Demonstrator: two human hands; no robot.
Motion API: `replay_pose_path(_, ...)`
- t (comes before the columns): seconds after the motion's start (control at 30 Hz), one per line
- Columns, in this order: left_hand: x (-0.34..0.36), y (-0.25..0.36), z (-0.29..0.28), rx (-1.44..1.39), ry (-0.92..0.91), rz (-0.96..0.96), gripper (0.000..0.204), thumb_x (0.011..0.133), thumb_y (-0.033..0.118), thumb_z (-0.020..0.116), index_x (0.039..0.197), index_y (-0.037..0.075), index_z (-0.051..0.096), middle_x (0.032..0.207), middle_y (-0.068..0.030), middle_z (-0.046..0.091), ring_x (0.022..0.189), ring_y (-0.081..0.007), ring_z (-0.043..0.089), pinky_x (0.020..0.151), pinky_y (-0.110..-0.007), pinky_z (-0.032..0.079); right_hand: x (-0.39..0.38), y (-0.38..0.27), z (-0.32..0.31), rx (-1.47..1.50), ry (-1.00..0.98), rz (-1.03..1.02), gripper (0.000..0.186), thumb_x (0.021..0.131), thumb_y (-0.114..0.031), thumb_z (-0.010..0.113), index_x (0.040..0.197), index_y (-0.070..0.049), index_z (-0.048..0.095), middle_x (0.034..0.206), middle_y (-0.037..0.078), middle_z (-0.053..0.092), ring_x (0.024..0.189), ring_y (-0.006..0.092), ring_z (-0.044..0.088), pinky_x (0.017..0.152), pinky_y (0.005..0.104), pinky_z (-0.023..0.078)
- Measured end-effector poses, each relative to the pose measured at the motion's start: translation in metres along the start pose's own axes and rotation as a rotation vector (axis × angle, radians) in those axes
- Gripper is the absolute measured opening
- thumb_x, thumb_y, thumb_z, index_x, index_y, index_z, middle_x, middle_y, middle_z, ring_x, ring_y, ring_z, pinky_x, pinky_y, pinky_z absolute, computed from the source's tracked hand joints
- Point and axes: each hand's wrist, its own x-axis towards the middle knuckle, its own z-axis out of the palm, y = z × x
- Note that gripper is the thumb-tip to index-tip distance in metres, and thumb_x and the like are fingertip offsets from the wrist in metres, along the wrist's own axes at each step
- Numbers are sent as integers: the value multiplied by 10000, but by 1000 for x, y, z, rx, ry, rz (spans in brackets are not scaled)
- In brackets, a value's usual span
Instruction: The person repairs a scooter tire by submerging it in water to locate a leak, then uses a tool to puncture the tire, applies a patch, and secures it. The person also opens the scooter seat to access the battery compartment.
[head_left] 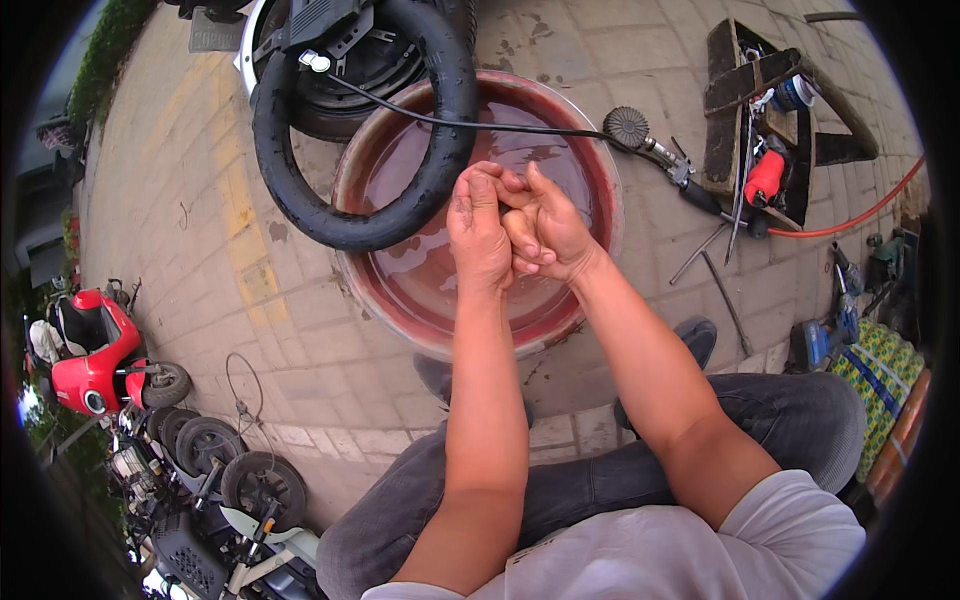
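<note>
The left hand (478,232) and the right hand (545,232) are pressing together palm against palm, fingers curled and interlocking; neither is gripping any object that can be made out. Both hands are hovering above the near half of the round, red-rimmed metal basin of water (590,285), which is sitting on the paved brick ground (190,200) directly in front of the seated person. The water is reflecting light and appearing reddish-brown.

The black rubber inner tube (440,150) is lying just beyond the left hand, its near arc dipping into the far-left part of the basin and its remainder looping out over the basin rim onto the paving. It is standing apart from the fingers, though close. Behind it, a black tyre on a wheel (345,75) is resting at the top of the view.

A thin black air hose (470,123) is crossing the basin from the wheel toward the right, ending at a round pressure gauge with a metal inflator handle (640,135) lying on the ground just past the basin rim. Further right, a dark open toolbox with a red tool inside (765,175) is sitting on the paving, with an orange hose (860,215) curving beside it and loose metal rods (715,265) lying near it. At lower left, well apart, a red scooter (90,355) is standing among other parked vehicles
</note>
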Motion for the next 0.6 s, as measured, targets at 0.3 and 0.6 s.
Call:
replay_pose_path(0.3, 18, -39, 11, 57, 1, -240, 200, 1017, 233, 568, 1009, 35, 551, 797, -75, 639, 470, -98, 528, 374, -231, 438, -11, -17, -14, -112, 306, -114, 709, 1019, -607, 334, 1261, 8, 590, 496, 4, 492, 314, 56, 328, 338, 220, 356)
replay_pose_path(0.6, 22, -69, -16, 225, 162, -348, 420, 1045, 324, 484, 814, 5, 631, 549, -44, 537, 362, -129, 451, 315, -274, 351, 1, 8, -41, -483, 613, -180, 483, 1048, -421, 451, 1066, 6, 676, 541, 8, 504, 389, 114, 411, 393, 254, 369)
